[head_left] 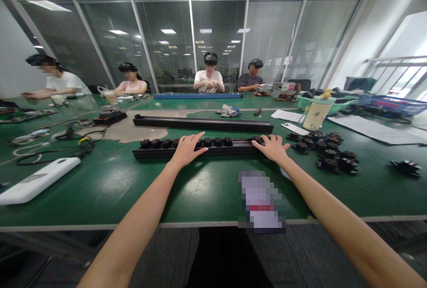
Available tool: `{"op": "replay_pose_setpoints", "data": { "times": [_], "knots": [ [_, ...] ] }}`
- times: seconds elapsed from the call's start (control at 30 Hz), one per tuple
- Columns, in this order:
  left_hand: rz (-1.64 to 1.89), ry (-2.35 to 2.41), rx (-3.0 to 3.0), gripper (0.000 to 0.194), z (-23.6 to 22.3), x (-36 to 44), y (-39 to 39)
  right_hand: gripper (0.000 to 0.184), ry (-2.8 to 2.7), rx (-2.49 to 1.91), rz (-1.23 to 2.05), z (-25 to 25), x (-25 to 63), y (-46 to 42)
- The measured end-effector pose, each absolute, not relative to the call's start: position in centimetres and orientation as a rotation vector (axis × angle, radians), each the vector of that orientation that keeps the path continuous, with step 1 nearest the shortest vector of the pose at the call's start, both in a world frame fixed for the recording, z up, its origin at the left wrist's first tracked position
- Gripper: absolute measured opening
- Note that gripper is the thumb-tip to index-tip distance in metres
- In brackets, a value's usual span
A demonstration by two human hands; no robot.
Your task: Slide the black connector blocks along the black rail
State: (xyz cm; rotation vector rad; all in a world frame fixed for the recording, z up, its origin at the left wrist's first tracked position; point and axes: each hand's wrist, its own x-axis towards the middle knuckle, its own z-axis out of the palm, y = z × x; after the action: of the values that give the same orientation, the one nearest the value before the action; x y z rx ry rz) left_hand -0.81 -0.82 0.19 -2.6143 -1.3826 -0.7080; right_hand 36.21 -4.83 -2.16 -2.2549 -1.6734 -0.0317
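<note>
Lying crosswise on the green tabletop [207, 199], the black channel rail [227, 150] runs under the left hand [187, 151], whose grip spreads wide just left of the rail's middle, between small black parts [207, 141]; the right hand [274, 148] covers its right end, and I cannot tell whether that grip holds anything.

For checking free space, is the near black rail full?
Not full: black parts sit in the rail, but a bare stretch shows left of the right hand.
</note>
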Motion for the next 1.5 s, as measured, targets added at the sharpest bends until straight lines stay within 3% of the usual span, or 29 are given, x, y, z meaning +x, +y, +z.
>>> {"op": "replay_pose_setpoints", "data": {
  "times": [1.5],
  "knots": [
    [-0.704, -1.333, -2.618, 0.056, -0.11, -0.99, -0.44, 0.072, -1.645, -2.217, 0.018, -1.91, 36.98, -4.39]
  ]
}}
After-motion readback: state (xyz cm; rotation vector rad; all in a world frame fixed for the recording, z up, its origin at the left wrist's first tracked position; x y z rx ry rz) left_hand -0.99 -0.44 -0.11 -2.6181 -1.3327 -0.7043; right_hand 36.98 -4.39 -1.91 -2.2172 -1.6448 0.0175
